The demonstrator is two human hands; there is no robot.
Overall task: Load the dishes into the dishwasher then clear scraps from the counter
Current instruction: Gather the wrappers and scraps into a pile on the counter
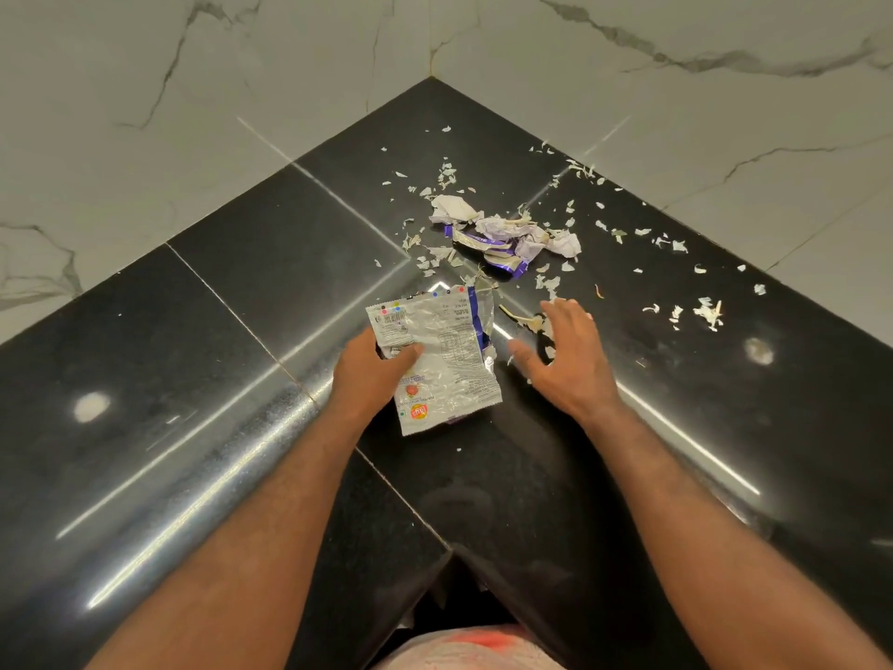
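black granite countertop (193,331), inner corner: left hand (372,374) pinching a silver snack wrapper (439,360); right hand (565,360) spread, ungripped, over peel scraps (526,321).

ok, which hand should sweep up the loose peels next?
Right. The right hand is open and empty, fingers spread at the near edge of the scattered peels on the black counter. The left hand is shut on the silver wrapper, so it likely serves better as the catcher.

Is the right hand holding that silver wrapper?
No, the left hand holds the silver wrapper; the right hand is spread open over scraps.
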